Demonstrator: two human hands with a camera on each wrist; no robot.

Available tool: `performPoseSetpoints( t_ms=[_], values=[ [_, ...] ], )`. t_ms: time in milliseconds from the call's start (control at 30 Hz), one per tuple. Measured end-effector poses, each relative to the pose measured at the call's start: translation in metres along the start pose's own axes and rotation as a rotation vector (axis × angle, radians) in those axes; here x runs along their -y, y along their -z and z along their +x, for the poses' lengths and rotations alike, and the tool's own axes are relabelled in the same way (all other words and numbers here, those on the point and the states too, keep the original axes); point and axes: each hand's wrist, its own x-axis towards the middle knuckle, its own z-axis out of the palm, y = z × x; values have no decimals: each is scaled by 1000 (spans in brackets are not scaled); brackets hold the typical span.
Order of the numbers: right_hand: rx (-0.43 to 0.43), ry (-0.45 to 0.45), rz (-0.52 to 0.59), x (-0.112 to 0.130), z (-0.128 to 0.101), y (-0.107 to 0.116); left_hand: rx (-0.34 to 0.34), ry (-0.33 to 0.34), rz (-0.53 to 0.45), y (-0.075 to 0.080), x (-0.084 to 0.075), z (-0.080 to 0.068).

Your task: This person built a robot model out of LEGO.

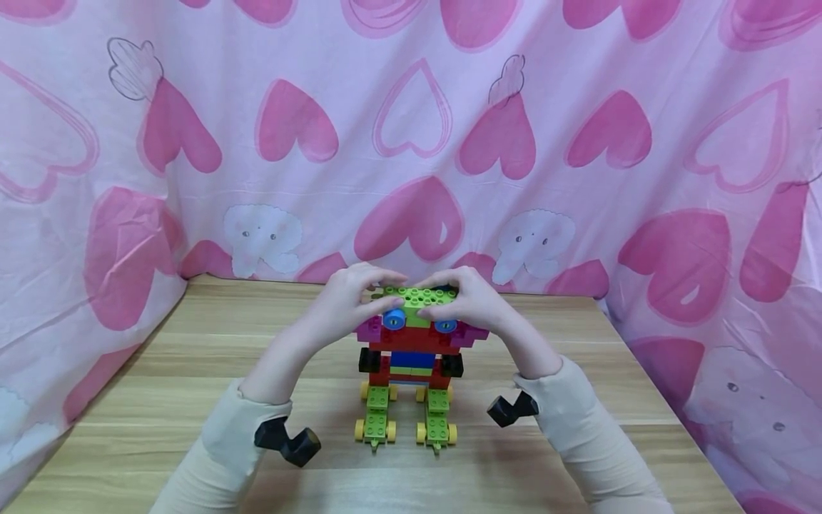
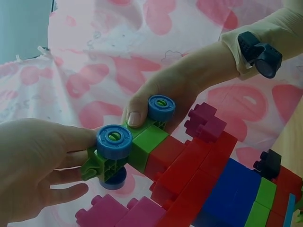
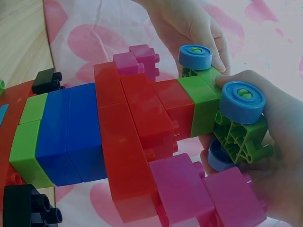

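Note:
A toy figure of building blocks stands upright on the table, with a red block [image 1: 411, 339] section below its head and a blue block [image 2: 232, 189] section under that. On top is a green wheel base [image 1: 420, 296] with blue wheels [image 3: 243, 102]. My left hand [image 1: 359, 294] holds its left end, thumb in front and fingers behind. My right hand [image 1: 467, 294] grips the right end the same way, its thumb beside a blue wheel [image 2: 161, 107]. Pink blocks [image 3: 182, 189] stick out at the sides like arms, close below the hands.
Green wheel bases [image 1: 376, 414] with yellow wheels form the feet on the wooden table [image 1: 225, 343]. Black blocks [image 1: 452, 365] jut from both sides lower down. A pink heart-patterned curtain [image 1: 411, 107] hangs behind and at both sides.

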Motion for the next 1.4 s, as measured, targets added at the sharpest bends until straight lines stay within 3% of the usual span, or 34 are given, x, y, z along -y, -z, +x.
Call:
performPoseSetpoints(
  t_ms=[167, 433, 600, 700, 867, 1167, 1267, 1400],
  values=[
    [0, -2, 6, 0, -1, 0, -8, 6, -9, -1, 1, -1],
    [17, 47, -47, 3, -1, 2, -9, -52, 20, -1, 4, -3],
    [-9, 79, -19, 5, -2, 5, -40, -76, 32, 0, 3, -5],
    [-101, 81, 11, 9, -6, 8, -77, -103, 37, 3, 3, -6],
    [-333, 80, 82, 16, -15, 16, -195, -186, 58, 7, 3, -9],
    [-632, 287, 122, 13, -32, 29, -445, -406, 66, 13, 13, -14],
    [-715, 337, 158, 10, -41, 33, -524, -433, 71, 15, 18, -19],
    [-821, 391, 215, 0, -53, 38, -625, -401, 69, 17, 26, -29]
  ],
)
